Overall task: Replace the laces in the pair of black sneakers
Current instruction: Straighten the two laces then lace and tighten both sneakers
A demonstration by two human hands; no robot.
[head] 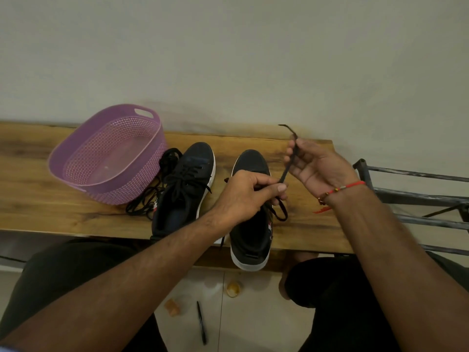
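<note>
My right hand [314,166] is raised over the far right of the bench, fingers curled round a black lace [285,171], its free tip sticking up past my fingertips. The lace runs taut down and left to my left hand [243,194], which pinches it between thumb and forefinger directly over the right sneaker [251,214]. A slack loop of the same lace lies on that shoe's near right side.

I judge I'm mid-threading on this shoe. If I pull too hard with the right hand, the lace could run clean out of an eyelet, or drag the shoe off the near edge, which its heel already overhangs. I can't see the eyelets under my left hand, so a skipped or crossed hole is a real chance.

Just left stands the left sneaker [185,189], laced. Beside it, a loose tangle of black laces [149,196] lies against a purple basket [106,158] on the wooden bench [309,224]; snagging that tangle would muddle which laces are which.
</note>
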